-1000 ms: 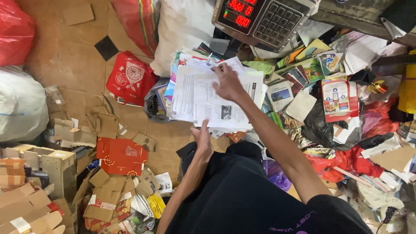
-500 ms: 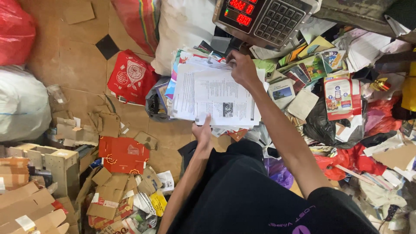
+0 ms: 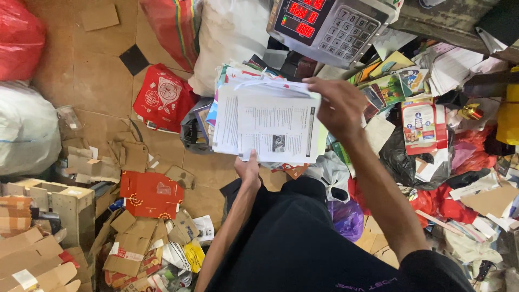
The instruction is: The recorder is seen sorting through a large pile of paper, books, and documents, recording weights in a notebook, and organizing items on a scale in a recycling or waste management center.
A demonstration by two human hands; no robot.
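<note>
The right grip [image 3: 339,107] closes over the right edge of a stack of printed papers [image 3: 270,125], fingers curled on the top sheet near its upper corner. The left grip [image 3: 250,170] clamps the stack's lower edge from beneath, thumb on top, so the papers lie between the two grips, held above the person's lap. Just beyond the stack sits a weighing scale [image 3: 327,22] with red digits and a keypad. A red bag [image 3: 163,97] lies on the tiled floor [image 3: 97,81] to the left, and flattened cardboard [image 3: 130,238] is heaped further down.
</note>
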